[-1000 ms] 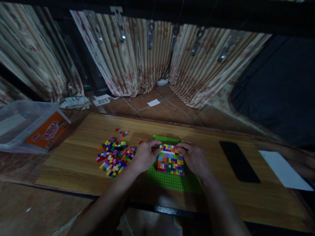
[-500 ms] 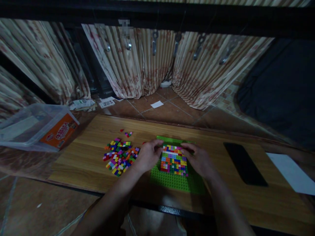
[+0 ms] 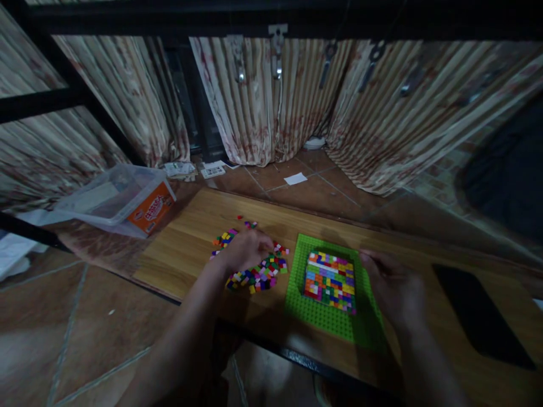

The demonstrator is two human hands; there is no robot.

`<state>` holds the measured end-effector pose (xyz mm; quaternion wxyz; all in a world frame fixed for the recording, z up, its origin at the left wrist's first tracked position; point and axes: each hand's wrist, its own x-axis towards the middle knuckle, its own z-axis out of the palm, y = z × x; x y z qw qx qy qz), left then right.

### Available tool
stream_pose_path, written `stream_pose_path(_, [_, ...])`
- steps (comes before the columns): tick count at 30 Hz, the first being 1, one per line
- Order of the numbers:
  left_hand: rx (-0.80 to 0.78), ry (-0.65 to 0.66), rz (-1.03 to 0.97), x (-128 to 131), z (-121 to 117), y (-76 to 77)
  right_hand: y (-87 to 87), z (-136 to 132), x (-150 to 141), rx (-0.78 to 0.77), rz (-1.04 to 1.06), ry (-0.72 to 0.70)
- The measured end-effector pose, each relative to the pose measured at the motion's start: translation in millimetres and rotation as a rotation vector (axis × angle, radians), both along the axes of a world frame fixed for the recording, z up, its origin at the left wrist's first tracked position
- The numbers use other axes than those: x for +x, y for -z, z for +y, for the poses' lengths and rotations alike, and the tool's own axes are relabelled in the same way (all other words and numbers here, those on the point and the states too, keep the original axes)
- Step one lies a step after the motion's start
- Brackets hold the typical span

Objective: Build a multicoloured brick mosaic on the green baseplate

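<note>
My left hand (image 3: 248,250) is over the pile of small coloured building bricks (image 3: 258,277), its fingers bent down and drawn together. What lies between its fingertips is hidden. My right hand (image 3: 394,288) hovers by the right edge of the green studded baseplate (image 3: 326,325), thumb and forefinger tips close together; anything between them is too small to make out. Bricks of many colours form a roughly square, tightly packed patch (image 3: 330,282) on the baseplate, with a white strip near its far side. Neither hand touches this patch.
A black flat slab (image 3: 481,314) lies on the wooden table (image 3: 182,249) at the right. Beyond the table's left end stands a clear plastic box (image 3: 114,200) with an orange label. Papers (image 3: 296,178) lie on the tiled floor, before striped curtains (image 3: 271,113).
My left hand has left the brick patch and moved left onto the loose pile. My right hand has drawn away rightward from the patch. The view has turned left.
</note>
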<state>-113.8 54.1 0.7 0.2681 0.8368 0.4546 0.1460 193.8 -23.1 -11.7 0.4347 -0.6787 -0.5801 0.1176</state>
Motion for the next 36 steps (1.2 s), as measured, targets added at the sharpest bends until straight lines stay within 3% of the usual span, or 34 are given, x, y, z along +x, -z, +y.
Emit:
stream_pose_path(7, [-0.017,0.083,0.063,22,-17,-13.5,3.5,1,-2,-0.001,-0.009,-0.018])
stream_pose_path(16, [0.061,0.106,-0.003,40,-25,-2.1,0.0,-2,-6,0.004,-0.068,-0.068])
stream_pose_path(22, [0.086,0.138,-0.068,39,-22,-4.6,-0.9,0,-9,0.006,-0.02,-0.074])
stream_pose_path(25, [-0.041,0.07,-0.228,46,-22,-7.2,-1.6,-1,-17,0.01,0.075,-0.099])
stream_pose_path(28, [-0.303,-0.024,-0.494,59,-26,-7.6,-5.2,-3,-28,-0.008,0.199,-0.142])
stream_pose_path(31, [-0.514,-0.027,-0.687,74,-32,-6.5,-10.8,-6,-39,-0.045,0.287,-0.223])
stream_pose_path(36, [-0.563,0.001,-0.813,87,-36,-4.7,-15.6,-9,-51,-0.089,0.353,-0.316])
